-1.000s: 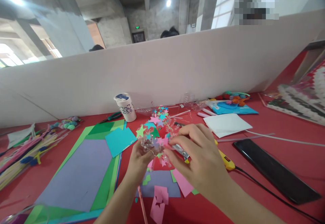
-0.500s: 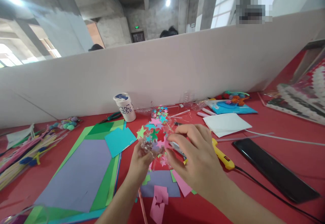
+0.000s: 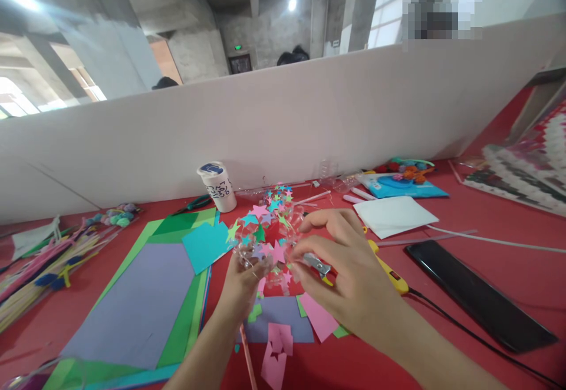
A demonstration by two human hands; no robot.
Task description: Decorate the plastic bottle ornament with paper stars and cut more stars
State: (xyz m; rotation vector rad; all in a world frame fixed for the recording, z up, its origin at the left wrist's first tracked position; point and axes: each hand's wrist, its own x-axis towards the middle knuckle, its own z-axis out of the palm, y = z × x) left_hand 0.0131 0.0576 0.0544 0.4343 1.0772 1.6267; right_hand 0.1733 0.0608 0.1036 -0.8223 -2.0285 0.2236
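My left hand (image 3: 241, 284) grips from below a clear plastic ornament (image 3: 265, 233) covered with small paper stars in pink, teal, green and blue. It is lifted a little above the red table (image 3: 464, 225). My right hand (image 3: 349, 272) is at the ornament's right side, its fingertips pinched against the plastic near a pink star. A small metal punch (image 3: 319, 265) lies just under my right fingers; whether they touch it is unclear. Pink, purple and green paper scraps (image 3: 283, 328) lie below both hands.
Stacked coloured paper sheets (image 3: 145, 295) lie at the left, pipe cleaners (image 3: 39, 266) further left. A white cup (image 3: 217, 186) stands by the white partition (image 3: 283, 118). A yellow glue gun (image 3: 391, 275), white paper (image 3: 393, 216) and a black flat slab (image 3: 480, 295) are on the right.
The ornament has shifted slightly left and turned in my left hand. My right fingers have moved along its right side, uncovering the metal punch beneath.
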